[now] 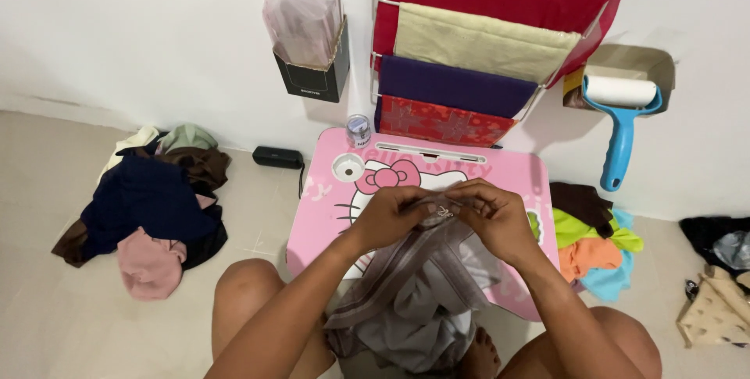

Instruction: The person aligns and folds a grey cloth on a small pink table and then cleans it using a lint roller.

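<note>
My left hand and my right hand meet over a small pink lap table with a cartoon cat print. Both pinch the top edge of a clear plastic bag that holds grey folded fabric. The bag hangs from my fingers down over the table's near edge into my lap. My bare knees frame it on both sides.
A heap of dark, pink and green clothes lies on the floor at left. Bright folded cloths are stacked at right. A rack of hanging fabrics, a black box of plastic bags and a blue lint roller line the wall. A small jar stands behind the table.
</note>
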